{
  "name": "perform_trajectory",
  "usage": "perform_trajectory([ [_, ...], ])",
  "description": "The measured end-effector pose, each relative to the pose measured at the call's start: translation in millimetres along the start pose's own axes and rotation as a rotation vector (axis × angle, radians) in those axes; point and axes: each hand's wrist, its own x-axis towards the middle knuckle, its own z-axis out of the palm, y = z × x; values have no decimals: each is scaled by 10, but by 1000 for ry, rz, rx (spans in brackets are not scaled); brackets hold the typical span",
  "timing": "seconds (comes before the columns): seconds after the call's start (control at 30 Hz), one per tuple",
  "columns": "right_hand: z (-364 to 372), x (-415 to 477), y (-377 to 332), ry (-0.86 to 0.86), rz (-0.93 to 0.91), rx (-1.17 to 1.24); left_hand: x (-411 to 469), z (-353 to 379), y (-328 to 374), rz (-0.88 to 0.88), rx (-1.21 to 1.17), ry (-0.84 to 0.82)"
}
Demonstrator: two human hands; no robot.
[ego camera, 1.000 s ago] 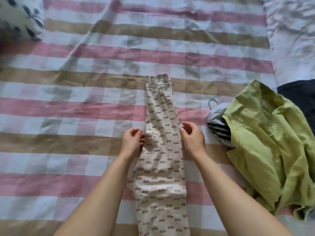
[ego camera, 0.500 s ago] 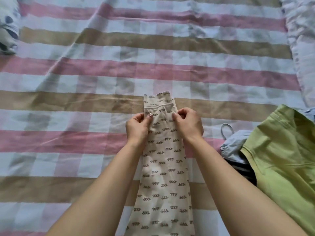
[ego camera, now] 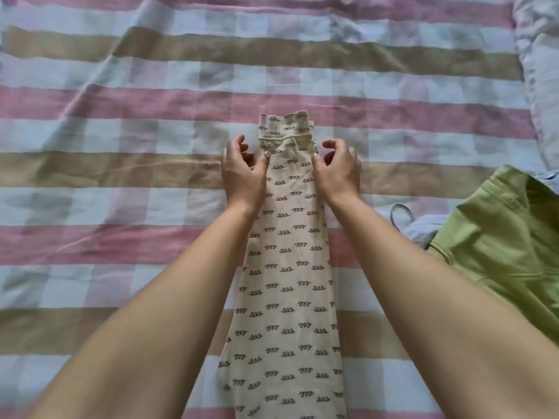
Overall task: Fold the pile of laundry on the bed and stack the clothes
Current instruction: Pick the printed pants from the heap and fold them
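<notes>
A long cream garment (ego camera: 287, 267) printed with small dark squiggles lies folded in a narrow strip down the middle of the bed, its banded end farthest from me. My left hand (ego camera: 242, 173) sits at its left edge just below the band, thumb touching the fabric, fingers arched and lifted off it. On the opposite edge my right hand (ego camera: 338, 173) mirrors this, thumb on the cloth and fingers raised. Neither hand grips the fabric.
The bed carries a checked sheet (ego camera: 121, 176) in pink, tan and pale blue. A crumpled green garment (ego camera: 499, 243) lies at the right, over a pale blue piece (ego camera: 423, 231) with a loop. A white quilt (ego camera: 541, 71) bunches at the far right.
Both hands slid up the cream garment from its middle toward the banded end. Half a second ago they pinched the cloth; now they have let go and parted to its two edges.
</notes>
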Motion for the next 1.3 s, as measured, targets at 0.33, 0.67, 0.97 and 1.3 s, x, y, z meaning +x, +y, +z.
perform_trajectory([
  [0.33,-116,-2054,828,-441,-357,-580,-1936,-628,-720,420,794,-575],
  [0.67,-785,-3504,1322,-336,-551,20,-3110,-1381,-754,593,327,-443],
  [0.97,-727,-4045,1917,-476,-620,-169,-3778,-1582,-1392,633,375,-612],
  [1.3,-766,-3979,1762,-402,-455,72,-3787,-1593,-1207,346,155,-521],
])
